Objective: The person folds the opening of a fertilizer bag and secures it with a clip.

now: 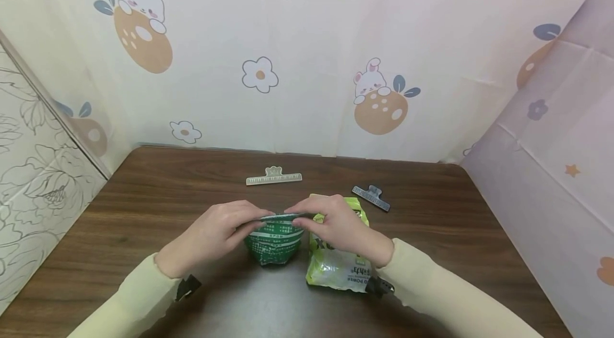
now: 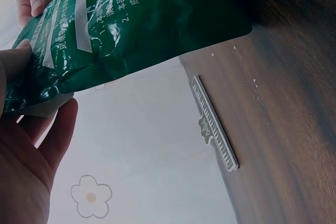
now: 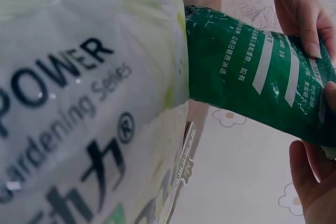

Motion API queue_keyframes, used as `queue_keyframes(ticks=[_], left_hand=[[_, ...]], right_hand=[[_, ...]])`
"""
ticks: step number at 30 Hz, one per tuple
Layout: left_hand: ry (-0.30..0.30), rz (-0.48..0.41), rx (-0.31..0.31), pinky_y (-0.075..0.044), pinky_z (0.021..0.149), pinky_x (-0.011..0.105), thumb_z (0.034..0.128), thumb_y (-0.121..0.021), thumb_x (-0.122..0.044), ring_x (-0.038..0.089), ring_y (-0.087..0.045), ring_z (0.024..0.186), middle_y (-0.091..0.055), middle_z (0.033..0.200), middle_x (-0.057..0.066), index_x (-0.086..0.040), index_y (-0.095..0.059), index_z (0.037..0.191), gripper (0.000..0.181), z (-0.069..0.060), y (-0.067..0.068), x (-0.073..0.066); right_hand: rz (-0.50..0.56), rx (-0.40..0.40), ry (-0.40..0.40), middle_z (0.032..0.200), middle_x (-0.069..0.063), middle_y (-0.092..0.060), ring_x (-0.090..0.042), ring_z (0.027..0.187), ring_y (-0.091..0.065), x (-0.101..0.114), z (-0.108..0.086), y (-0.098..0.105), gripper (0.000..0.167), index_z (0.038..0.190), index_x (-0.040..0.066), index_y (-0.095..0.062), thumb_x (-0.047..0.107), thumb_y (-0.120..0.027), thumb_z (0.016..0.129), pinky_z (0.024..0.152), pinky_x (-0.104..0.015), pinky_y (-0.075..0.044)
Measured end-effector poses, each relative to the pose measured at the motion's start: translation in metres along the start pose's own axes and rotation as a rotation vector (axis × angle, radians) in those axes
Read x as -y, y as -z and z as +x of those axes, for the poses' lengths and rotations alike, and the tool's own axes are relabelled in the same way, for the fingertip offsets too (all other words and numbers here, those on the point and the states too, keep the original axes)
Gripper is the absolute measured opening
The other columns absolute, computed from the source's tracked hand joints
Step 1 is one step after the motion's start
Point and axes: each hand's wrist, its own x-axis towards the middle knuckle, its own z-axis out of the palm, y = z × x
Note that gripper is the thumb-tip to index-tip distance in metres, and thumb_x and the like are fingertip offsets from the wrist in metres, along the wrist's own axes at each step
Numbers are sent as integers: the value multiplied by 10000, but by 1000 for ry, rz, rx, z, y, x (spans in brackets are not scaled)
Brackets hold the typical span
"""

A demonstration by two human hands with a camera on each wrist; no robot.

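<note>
A green bag with white print (image 1: pixel 274 242) stands on the table, its top edge pinched at both ends. My left hand (image 1: pixel 218 228) grips the left end between thumb and fingers, and my right hand (image 1: pixel 338 223) pinches the right end. In the left wrist view the green bag (image 2: pixel 157 24) spans the top, with left fingers around its edge. The right wrist view shows the green bag (image 3: pixel 247 72) beside a yellow-green and white bag (image 3: pixel 105 98). That second bag (image 1: pixel 336 268) lies partly beneath my right hand and forearm.
A pale ruler-marked clip (image 1: pixel 274 176) lies behind the green bag. Another, greyish clip (image 1: pixel 371 198) lies at the back right, beyond the yellow-green bag. The brown wooden table (image 1: pixel 431 210) meets a printed cloth (image 1: pixel 307 114) along its rear edge.
</note>
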Motion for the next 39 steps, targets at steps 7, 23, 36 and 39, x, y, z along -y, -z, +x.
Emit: queue_keyframes(ticks=[7, 23, 36, 39], left_hand=[[-9, -22, -1, -541, 809, 267, 911, -702, -49, 49, -650, 975, -695, 1077, -100, -129, -704, 1185, 285, 0, 0, 1], [-27, -42, 15, -545, 852, 303, 872, -699, 66, 98, -656, 1058, -691, 1180, -60, -156, -678, 1284, 468, -4, 2, 3], [-101, 37, 17, -523, 908, 364, 841, -674, 126, 157, -629, 1168, -661, 1283, -2, -140, -688, 1279, 513, -9, 2, 7], [-126, 65, 18, -520, 907, 366, 808, -694, 156, 169, -625, 1178, -656, 1292, 16, -121, -686, 1279, 547, -8, 2, 8]], right_hand=[[7, -3, -21, 1035, 80, -738, -21, 902, -666, 0, -1, -1, 192, 1107, 148, -767, 135, -727, 920, 690, -260, -538], [5, -36, -26, 1050, 83, -739, -34, 931, -683, -8, -6, -1, 243, 1112, 156, -773, 50, -724, 899, 750, -241, -548], [-90, -24, 128, 1122, 16, -730, -102, 1058, -675, -11, -6, 1, 269, 1132, 132, -766, 0, -676, 915, 878, -277, -532], [-132, -21, 160, 1139, 13, -725, -113, 1076, -671, -11, -6, 2, 290, 1144, 132, -761, -11, -678, 907, 890, -285, -528]])
